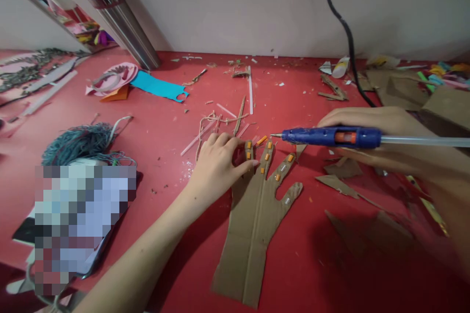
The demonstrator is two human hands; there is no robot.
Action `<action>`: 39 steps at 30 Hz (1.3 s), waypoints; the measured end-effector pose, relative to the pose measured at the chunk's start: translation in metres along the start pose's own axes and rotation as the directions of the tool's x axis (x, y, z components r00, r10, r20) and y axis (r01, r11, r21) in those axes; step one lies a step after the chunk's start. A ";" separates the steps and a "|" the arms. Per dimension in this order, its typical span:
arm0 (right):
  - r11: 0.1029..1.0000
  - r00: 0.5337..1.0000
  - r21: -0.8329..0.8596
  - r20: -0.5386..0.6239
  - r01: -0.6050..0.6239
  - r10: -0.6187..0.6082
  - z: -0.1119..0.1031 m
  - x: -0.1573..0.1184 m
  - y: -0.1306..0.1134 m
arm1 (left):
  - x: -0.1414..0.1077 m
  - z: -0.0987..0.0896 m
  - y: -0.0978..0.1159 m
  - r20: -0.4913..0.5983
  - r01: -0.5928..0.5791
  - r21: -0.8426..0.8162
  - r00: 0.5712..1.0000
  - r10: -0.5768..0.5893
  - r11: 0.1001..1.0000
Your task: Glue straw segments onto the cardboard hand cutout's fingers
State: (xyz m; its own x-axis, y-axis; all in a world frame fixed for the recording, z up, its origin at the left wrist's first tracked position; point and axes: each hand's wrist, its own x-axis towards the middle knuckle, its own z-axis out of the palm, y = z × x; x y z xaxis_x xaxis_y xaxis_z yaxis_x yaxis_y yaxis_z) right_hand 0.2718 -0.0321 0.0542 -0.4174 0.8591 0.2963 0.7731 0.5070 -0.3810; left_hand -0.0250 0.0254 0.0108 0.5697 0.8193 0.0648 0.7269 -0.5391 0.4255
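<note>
A brown cardboard hand cutout (249,225) lies flat on the red table, with small orange and whitish tube pieces set along its fingers. My left hand (218,156) grips the cutout at its left side, the thumb lying across a cardboard finger and the other fingers curled beyond the edge. My right hand (367,127) is closed around a blue hot glue gun (323,136), partly hidden behind it. A clear glue stick (422,142) sticks out of the gun's back. The metal nozzle points left, just above the tip of a middle cardboard finger.
Straw pieces and twine (211,120) lie beyond my left hand. A steel flask (117,19) stands by the wall, near a blue strip (157,86). Teal yarn (81,142) and a blurred-out object (88,220) are at left. Cardboard scraps (338,183) and a black cable (345,24) are at right.
</note>
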 end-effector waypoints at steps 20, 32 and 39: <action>0.936 0.966 0.299 -0.114 -0.188 0.231 -0.017 -0.005 -0.021 | 0.003 -0.021 0.004 0.394 0.395 -0.897 0.918 -0.046 0.197; 0.907 0.980 0.389 -0.040 -0.162 0.193 -0.018 -0.001 -0.024 | 0.002 -0.022 0.004 0.402 0.394 -0.905 0.915 0.023 0.161; 0.913 0.976 0.360 -0.028 -0.190 0.215 -0.018 -0.001 -0.020 | 0.002 -0.022 0.004 0.399 0.389 -0.904 0.917 0.021 0.175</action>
State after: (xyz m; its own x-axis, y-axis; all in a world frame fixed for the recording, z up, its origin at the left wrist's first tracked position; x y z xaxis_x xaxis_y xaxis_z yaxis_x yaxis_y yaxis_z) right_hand 0.2654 -0.0438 0.0773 -0.2281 0.9456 0.2321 0.6139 0.3247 -0.7195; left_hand -0.0300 0.0291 0.0326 0.6906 0.6619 -0.2914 0.0021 0.4011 0.9160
